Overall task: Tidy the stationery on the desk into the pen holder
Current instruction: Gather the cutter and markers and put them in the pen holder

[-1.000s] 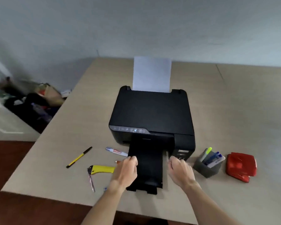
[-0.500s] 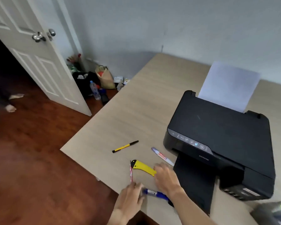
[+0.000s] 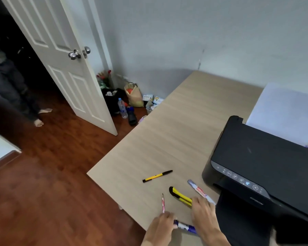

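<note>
Near the desk's front left corner lie a yellow-and-black pen (image 3: pixel 157 176), a yellow utility knife (image 3: pixel 180 194), a white-and-red marker (image 3: pixel 199 190), a pink pencil (image 3: pixel 163 203) and a blue marker (image 3: pixel 185 226). My left hand (image 3: pixel 160 228) has its fingers closed around the blue marker's left end, beside the pencil's near tip. My right hand (image 3: pixel 204 213) curls down over the near end of the utility knife, which lies flat on the desk, and touches the white-and-red marker. The pen holder is out of view.
A black printer (image 3: pixel 260 166) with white paper (image 3: pixel 284 112) upright in its feeder fills the desk's right side; its output tray reaches toward me. The wooden desk (image 3: pixel 167 135) ends at left above a dark floor. Bags and bottles sit by an open door; a person's legs stand in the doorway.
My view has swung left, so the pen holder and red stapler have left the frame. My hands moved from the printer tray to the stationery; the left closed on the blue marker.
</note>
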Demonstrator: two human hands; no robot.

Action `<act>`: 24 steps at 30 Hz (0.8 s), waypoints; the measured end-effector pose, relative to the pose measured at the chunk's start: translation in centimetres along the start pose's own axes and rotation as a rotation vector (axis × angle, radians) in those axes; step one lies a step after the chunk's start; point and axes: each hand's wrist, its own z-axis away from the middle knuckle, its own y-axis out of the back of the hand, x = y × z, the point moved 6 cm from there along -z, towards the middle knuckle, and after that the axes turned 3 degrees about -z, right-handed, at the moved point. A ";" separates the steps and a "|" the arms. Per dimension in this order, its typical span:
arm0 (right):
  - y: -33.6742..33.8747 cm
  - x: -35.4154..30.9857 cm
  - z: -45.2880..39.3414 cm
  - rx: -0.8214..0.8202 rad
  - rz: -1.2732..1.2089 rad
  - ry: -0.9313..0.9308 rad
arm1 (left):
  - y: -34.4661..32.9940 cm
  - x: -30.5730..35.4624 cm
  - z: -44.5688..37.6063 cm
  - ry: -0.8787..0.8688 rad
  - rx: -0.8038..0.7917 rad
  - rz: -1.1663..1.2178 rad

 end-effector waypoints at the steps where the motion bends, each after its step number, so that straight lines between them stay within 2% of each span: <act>1: 0.4 0.2 -0.1 -0.010 -0.077 -0.010 | 1.0 -0.2 -0.2 -0.007 0.055 0.052; 4: 2.5 1.5 -0.2 0.072 -0.252 -0.079 | 4.3 0.2 -0.8 -0.028 0.163 0.223; 7: 5.3 3.7 0.8 0.191 -0.403 -0.115 | 7.6 2.2 -1.6 -0.096 0.280 0.287; 11: 8.1 8.0 4.8 0.349 -0.408 -0.064 | 9.1 6.8 -3.7 -0.161 0.335 0.334; 14: 9.8 13.0 8.5 0.460 -0.415 -0.130 | 8.3 12.3 -5.0 -0.281 0.314 0.344; 19: 12.4 21.5 16.2 0.512 -0.380 -0.314 | 4.8 22.9 -5.4 -0.517 0.206 0.323; 24: 13.8 29.1 24.1 0.571 -0.317 -0.506 | 0.4 32.4 -4.5 -0.696 0.025 0.309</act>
